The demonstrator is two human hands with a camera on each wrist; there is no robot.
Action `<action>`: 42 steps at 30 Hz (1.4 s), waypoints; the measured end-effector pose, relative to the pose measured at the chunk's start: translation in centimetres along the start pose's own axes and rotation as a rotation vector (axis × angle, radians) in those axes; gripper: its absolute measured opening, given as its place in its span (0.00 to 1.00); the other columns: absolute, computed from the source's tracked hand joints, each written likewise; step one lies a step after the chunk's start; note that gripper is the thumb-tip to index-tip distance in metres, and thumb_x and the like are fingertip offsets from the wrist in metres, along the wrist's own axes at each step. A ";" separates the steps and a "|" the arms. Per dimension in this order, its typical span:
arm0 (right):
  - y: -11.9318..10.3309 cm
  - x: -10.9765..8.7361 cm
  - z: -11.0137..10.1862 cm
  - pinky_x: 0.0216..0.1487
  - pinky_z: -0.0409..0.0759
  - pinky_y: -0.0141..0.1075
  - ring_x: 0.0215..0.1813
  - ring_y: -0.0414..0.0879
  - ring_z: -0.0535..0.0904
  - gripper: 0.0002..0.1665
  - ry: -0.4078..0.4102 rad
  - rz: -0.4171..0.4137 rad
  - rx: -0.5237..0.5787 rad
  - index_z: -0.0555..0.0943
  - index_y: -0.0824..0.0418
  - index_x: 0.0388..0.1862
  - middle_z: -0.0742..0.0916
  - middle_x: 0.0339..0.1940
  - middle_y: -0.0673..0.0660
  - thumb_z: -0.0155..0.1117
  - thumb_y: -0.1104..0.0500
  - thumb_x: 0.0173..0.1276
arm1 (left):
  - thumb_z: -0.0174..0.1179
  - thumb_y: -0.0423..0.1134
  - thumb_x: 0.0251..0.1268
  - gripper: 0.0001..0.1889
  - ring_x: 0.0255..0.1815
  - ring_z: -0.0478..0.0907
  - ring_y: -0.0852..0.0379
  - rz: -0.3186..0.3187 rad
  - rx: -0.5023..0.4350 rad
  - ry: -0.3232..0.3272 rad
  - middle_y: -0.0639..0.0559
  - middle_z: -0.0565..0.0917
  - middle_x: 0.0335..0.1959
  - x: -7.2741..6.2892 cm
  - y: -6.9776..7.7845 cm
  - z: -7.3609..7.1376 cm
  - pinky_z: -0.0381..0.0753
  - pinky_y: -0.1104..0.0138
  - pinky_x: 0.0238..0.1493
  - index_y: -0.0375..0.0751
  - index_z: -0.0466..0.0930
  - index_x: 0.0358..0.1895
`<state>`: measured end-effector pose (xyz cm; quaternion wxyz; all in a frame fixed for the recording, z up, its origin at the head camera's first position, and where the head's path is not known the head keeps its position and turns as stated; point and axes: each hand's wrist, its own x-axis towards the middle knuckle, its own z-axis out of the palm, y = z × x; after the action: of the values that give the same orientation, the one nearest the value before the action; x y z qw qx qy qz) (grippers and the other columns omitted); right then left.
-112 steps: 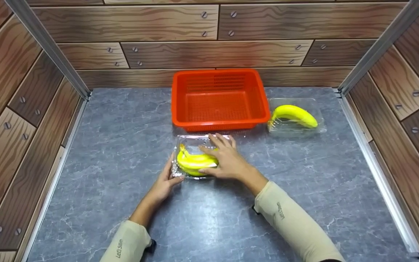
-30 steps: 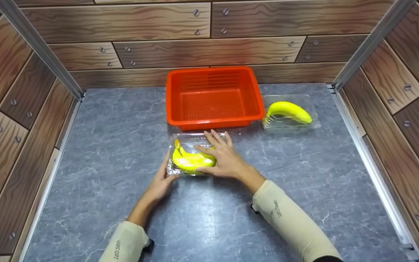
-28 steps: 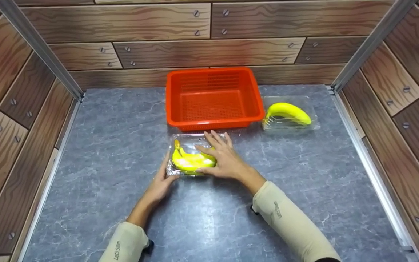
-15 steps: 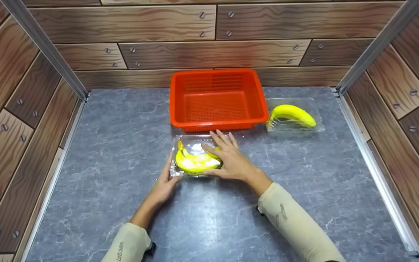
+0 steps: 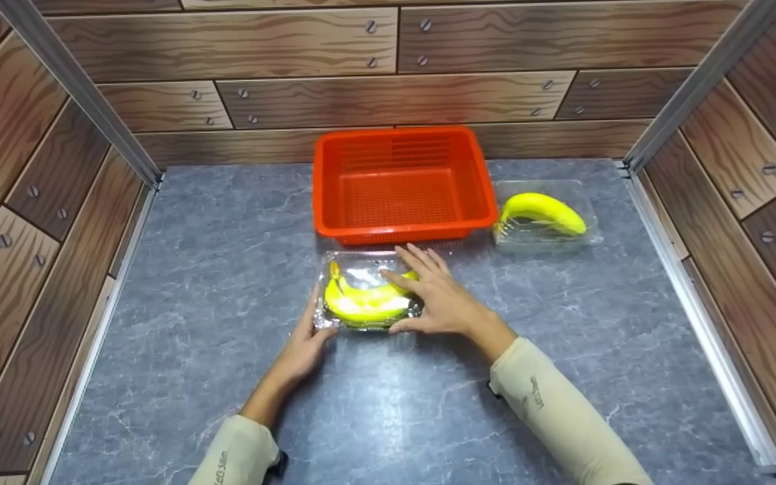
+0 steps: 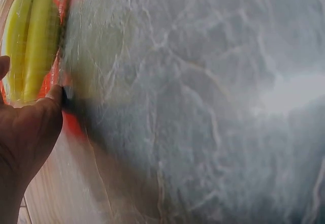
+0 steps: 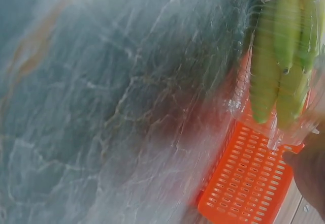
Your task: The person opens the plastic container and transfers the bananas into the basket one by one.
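Observation:
A clear plastic clamshell box (image 5: 361,259) with yellow bananas (image 5: 364,303) inside sits on the grey table, just in front of the red basket. My left hand (image 5: 302,349) holds its left end, fingers along the side and thumb at the front corner. Across the right part of the lid lies my right hand (image 5: 447,302), fingers spread and fairly straight, thumb by the front edge. The left wrist view shows that hand's thumb side (image 6: 30,132) beside the box and the bananas (image 6: 33,46). In the right wrist view, banana tips (image 7: 282,82) show through the plastic.
The red perforated basket (image 5: 405,231) stands behind the box with nothing in it. To its right, a second clear box (image 5: 573,192) holds a yellow banana (image 5: 543,209). Wood-patterned walls (image 5: 314,101) with metal corner posts (image 5: 85,81) enclose the table (image 5: 213,269) at the back and sides.
My right hand has slid a little to the right across the lid, uncovering more of the bananas. My left hand keeps its place at the left end. The head view shifts slightly.

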<state>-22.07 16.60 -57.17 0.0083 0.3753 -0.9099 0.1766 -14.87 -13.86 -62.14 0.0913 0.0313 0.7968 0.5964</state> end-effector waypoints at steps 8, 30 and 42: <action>-0.2 0.0 -0.3 0.85 0.53 0.73 0.90 0.67 0.52 0.61 -0.052 0.061 0.042 0.65 0.38 0.85 0.56 0.92 0.61 0.75 0.22 0.56 | 0.63 0.37 0.77 0.48 0.92 0.43 0.41 -0.008 -0.098 -0.012 0.46 0.46 0.91 0.1 -0.1 0.1 0.44 0.45 0.91 0.57 0.42 0.90; -0.1 0.6 -0.6 0.83 0.56 0.73 0.87 0.66 0.59 0.51 -0.022 0.058 0.091 0.74 0.43 0.80 0.65 0.88 0.65 0.71 0.24 0.62 | 0.68 0.38 0.72 0.52 0.92 0.40 0.38 -0.055 -0.125 -0.012 0.43 0.44 0.91 0.2 0.2 0.3 0.39 0.41 0.90 0.55 0.42 0.90; -0.1 0.7 -0.9 0.83 0.55 0.73 0.87 0.65 0.57 0.51 -0.041 0.087 0.130 0.72 0.40 0.81 0.64 0.88 0.63 0.71 0.25 0.63 | 0.67 0.36 0.72 0.52 0.92 0.38 0.38 -0.048 -0.174 -0.027 0.44 0.42 0.92 0.3 0.1 0.3 0.36 0.42 0.91 0.53 0.41 0.90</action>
<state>-22.63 16.38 -56.17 -0.0425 0.3388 -0.9119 0.2278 -15.11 -13.55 -62.14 0.1189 0.0122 0.7412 0.6605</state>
